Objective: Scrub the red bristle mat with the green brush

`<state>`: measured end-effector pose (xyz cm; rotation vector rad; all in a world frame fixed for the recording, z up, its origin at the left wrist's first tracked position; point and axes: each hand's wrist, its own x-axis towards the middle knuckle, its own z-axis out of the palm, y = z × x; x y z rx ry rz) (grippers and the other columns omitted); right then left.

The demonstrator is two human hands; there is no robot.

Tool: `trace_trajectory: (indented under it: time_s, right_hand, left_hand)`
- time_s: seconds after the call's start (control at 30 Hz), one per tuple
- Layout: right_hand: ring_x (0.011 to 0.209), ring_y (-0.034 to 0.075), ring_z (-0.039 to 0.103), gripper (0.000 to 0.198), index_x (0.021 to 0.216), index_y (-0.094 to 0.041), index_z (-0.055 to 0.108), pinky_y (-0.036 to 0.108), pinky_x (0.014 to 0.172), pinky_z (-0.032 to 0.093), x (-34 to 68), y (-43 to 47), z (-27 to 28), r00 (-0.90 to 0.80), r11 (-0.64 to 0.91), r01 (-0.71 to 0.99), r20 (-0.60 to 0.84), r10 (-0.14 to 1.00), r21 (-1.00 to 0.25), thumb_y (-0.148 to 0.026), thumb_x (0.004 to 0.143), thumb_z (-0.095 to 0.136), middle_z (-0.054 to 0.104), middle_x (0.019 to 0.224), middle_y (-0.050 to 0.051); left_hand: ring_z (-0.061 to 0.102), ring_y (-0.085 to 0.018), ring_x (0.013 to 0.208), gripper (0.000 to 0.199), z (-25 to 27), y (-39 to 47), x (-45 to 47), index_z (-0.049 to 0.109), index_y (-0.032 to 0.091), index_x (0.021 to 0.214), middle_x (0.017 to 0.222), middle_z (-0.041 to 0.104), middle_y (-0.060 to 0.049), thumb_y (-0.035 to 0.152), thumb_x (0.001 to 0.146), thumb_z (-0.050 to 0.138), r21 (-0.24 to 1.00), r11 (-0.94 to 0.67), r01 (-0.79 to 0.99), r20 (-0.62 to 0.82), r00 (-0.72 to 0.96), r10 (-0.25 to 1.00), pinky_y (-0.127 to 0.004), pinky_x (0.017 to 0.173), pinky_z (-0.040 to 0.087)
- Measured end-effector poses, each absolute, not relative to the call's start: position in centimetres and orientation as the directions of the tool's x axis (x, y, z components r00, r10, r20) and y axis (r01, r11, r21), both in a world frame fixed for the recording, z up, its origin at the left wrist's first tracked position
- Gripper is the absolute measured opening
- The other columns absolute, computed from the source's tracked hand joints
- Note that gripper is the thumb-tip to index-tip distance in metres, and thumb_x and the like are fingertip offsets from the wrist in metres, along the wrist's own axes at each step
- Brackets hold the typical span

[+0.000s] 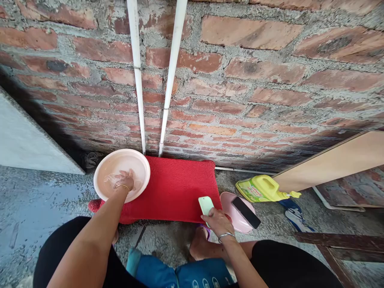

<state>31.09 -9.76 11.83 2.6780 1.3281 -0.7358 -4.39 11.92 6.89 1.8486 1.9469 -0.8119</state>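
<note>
"Two ends of one red cloth [181, 188]; who holds what?"

"At the cloth's left end, the left hand [126, 180] dips into a basin [105, 168] of water, fingers loosely spread and, so far as shows, clamped on nothing; over the cloth's front right corner, the right hand [217, 221] closes thumb and fingers on a pale green case [206, 204], perhaps a phone's; whether the case touches the cloth, the angle does not tell."

"And why so far apart?"

"Probably to keep the case clear of the water; it is gripped by its near end, which leaves the far part exposed, while the basin sits within easy reach of the left arm; just beside the cloth's right edge, a black phone [246, 212] lies on a pink dish [238, 222], which likely spares it the wet floor [168, 236]; farther right of the cloth, a yellow jug [259, 188] waits near the wall [252, 124]."
</note>
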Motion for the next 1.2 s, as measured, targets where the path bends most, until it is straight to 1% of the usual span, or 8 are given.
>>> trace_trajectory:
  time_s: [0.23,0.37,0.53,0.7,0.8,0.9,1.03,1.2]
  right_hand:
    - [0.083,0.017,0.058,0.021,0.085,-0.023,0.063,0.030,0.077,0.036,21.8,-1.0,12.4,0.268,-0.368,0.909,-0.401,0.876,-0.196,-0.041,0.075,0.063,0.059,0.094,0.003]
    - [0.085,0.017,0.056,0.025,0.087,-0.021,0.064,0.029,0.076,0.035,20.1,1.7,12.0,0.203,-0.315,0.923,-0.417,0.886,-0.219,-0.044,0.078,0.061,0.061,0.095,0.004]
    - [0.086,0.019,0.060,0.030,0.095,-0.021,0.063,0.029,0.072,0.038,24.9,0.7,11.9,0.323,-0.438,0.886,-0.469,0.822,-0.156,-0.046,0.079,0.057,0.061,0.099,0.007]
    - [0.095,0.023,0.061,0.036,0.098,-0.022,0.060,0.032,0.076,0.042,31.5,-1.8,12.2,0.559,-0.683,0.729,-0.532,0.636,-0.051,-0.052,0.083,0.048,0.062,0.102,0.009]
    - [0.097,0.023,0.061,0.037,0.101,-0.023,0.059,0.032,0.078,0.042,31.4,-1.6,12.3,0.591,-0.703,0.708,-0.486,0.644,-0.071,-0.053,0.082,0.048,0.062,0.104,0.009]
    - [0.093,0.021,0.062,0.036,0.101,-0.025,0.059,0.031,0.077,0.042,27.1,0.4,12.2,0.506,-0.609,0.780,-0.430,0.747,-0.140,-0.054,0.079,0.053,0.062,0.105,0.007]
    - [0.094,0.020,0.061,0.035,0.101,-0.027,0.060,0.030,0.079,0.040,18.7,4.2,11.9,0.282,-0.394,0.891,-0.405,0.870,-0.226,-0.050,0.075,0.059,0.061,0.105,0.005]
    - [0.099,0.021,0.058,0.037,0.104,-0.027,0.059,0.031,0.082,0.038,13.3,7.1,11.3,0.102,-0.237,0.936,-0.444,0.890,-0.259,-0.045,0.072,0.063,0.059,0.109,0.006]
  left_hand:
    - [0.025,-0.061,0.126,0.107,6.8,11.6,-4.3,0.005,0.021,0.150,0.148,0.014,-0.036,0.049,0.069,0.069,-0.239,-0.057,0.969,-0.570,-0.092,0.816,-0.072,0.071,0.043]
    - [0.025,-0.061,0.126,0.109,6.8,11.7,-4.3,0.008,0.021,0.150,0.147,0.016,-0.036,0.051,0.067,0.071,-0.198,-0.067,0.978,-0.575,-0.061,0.816,-0.072,0.072,0.043]
    - [0.025,-0.062,0.125,0.111,6.6,11.9,-4.2,0.006,0.020,0.150,0.147,0.014,-0.037,0.048,0.066,0.073,-0.193,-0.032,0.981,-0.563,-0.084,0.822,-0.071,0.069,0.045]
    - [0.030,-0.061,0.124,0.107,6.6,11.6,-4.1,0.006,0.020,0.150,0.146,0.018,-0.038,0.049,0.069,0.069,-0.224,-0.059,0.973,-0.537,-0.073,0.841,-0.069,0.065,0.047]
    - [0.032,-0.060,0.123,0.110,6.6,11.5,-3.9,0.007,0.021,0.149,0.145,0.021,-0.037,0.049,0.066,0.072,-0.271,-0.081,0.959,-0.530,-0.078,0.845,-0.068,0.065,0.047]
    - [0.031,-0.060,0.124,0.114,6.6,11.6,-3.6,0.006,0.023,0.149,0.146,0.020,-0.036,0.051,0.063,0.074,-0.302,-0.051,0.952,-0.510,-0.116,0.852,-0.069,0.064,0.047]
    - [0.029,-0.060,0.125,0.113,6.7,11.5,-3.5,0.005,0.023,0.149,0.148,0.018,-0.035,0.047,0.064,0.074,-0.276,-0.032,0.961,-0.527,-0.124,0.841,-0.069,0.064,0.048]
    - [0.031,-0.058,0.125,0.101,7.4,11.4,-3.6,0.009,0.024,0.149,0.147,0.022,-0.034,0.043,0.070,0.069,-0.298,-0.064,0.952,-0.516,-0.105,0.850,-0.067,0.063,0.049]
